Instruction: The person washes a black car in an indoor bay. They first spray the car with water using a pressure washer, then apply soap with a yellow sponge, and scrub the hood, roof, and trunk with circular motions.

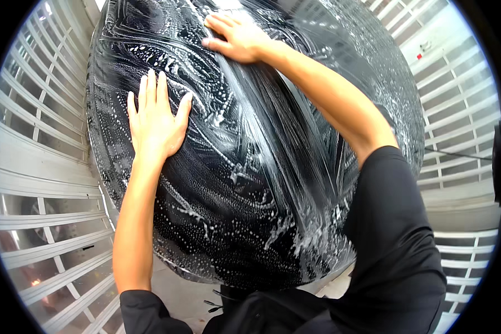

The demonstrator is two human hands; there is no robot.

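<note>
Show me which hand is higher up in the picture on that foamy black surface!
The right hand, which points left near the picture's top edge. The left hand lies lower on the foamy black surface, pointing upward.

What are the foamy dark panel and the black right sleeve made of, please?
The dark panel looks smooth and glossy, perhaps glass or plastic: it shows bright reflections between foam streaks. The right sleeve is probably cloth, mostly matte, since it bends in soft folds.

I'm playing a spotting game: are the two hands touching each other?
Apart. The head view shows plenty of the foamy black surface between the left hand and the right hand.
</note>
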